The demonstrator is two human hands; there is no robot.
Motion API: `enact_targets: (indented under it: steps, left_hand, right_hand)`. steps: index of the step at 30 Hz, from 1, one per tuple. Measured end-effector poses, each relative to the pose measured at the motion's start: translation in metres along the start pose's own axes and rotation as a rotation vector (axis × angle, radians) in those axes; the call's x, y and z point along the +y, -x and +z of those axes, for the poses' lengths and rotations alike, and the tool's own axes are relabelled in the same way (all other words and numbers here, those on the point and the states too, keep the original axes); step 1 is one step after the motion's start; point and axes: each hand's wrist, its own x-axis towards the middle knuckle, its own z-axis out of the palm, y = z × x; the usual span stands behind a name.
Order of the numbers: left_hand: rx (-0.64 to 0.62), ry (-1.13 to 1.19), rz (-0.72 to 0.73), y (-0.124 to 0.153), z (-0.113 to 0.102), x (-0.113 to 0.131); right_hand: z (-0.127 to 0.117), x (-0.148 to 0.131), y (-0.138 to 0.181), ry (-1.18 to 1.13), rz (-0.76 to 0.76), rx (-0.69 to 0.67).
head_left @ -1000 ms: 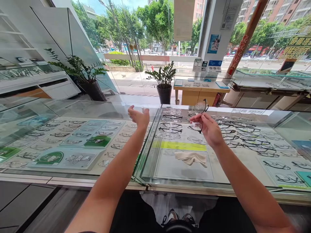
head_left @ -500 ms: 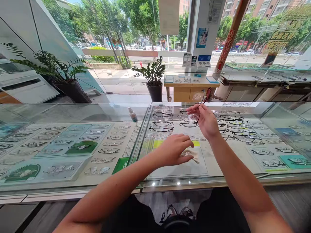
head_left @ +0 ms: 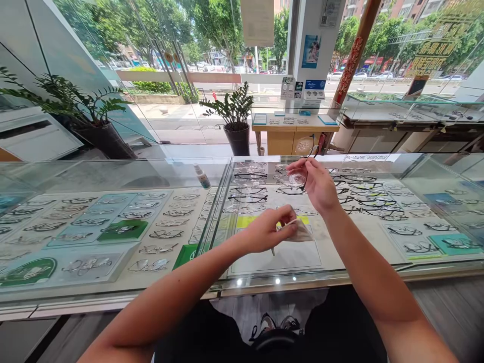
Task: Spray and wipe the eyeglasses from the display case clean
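My right hand (head_left: 317,185) holds a pair of eyeglasses (head_left: 304,147) upright above the glass counter, pinching the frame around its middle. Droplets speckle the lenses, one above the fingers and one below. Lower and to the left, my left hand (head_left: 271,228) has thumb and fingers closed on a pale beige cleaning cloth (head_left: 301,233). The cloth hangs out to the right of the fingertips, just over the counter top. A small spray bottle (head_left: 201,176) with a white top stands on the counter, further off to the left.
Beneath the glass counter top (head_left: 177,174) lie rows of eyeglasses (head_left: 247,190) and a green tray (head_left: 123,229). Potted plants (head_left: 237,132) stand beyond the counter by the window. A wooden display table (head_left: 278,142) is behind, with more cases at right.
My left hand has closed its fingers on the cloth, which lay on the counter before, and lifted it slightly. My right hand still holds the eyeglasses up. The view has shifted a little.
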Motion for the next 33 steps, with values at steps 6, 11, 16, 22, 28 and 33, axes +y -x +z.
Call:
enact_targets:
  steps: [6,11,16,22,28,33]
  left_hand:
    - [0.434,0.103,0.073,-0.004,-0.034,-0.006]
    - [0.585,0.223,-0.016,-0.006,-0.051,-0.015]
    - [0.75,0.298,-0.111,-0.008,-0.064,-0.017]
    - [0.743,0.511,-0.115,-0.013,-0.07,-0.02]
    - [0.708,0.562,-0.106,-0.013,-0.064,-0.018]
    - [0.683,0.578,-0.069,-0.013,-0.062,-0.016]
  right_hand:
    - [-0.001,-0.001,0.0,0.022,0.01,0.005]
    - [0.001,-0.005,0.003,0.043,0.012,0.001]
    - [0.009,-0.007,0.011,0.047,0.063,-0.072]
    - [0.025,0.002,0.023,0.047,0.202,-0.217]
    - [0.031,0.013,0.027,0.048,0.232,-0.27]
    - [0.031,0.018,0.027,0.084,0.238,-0.278]
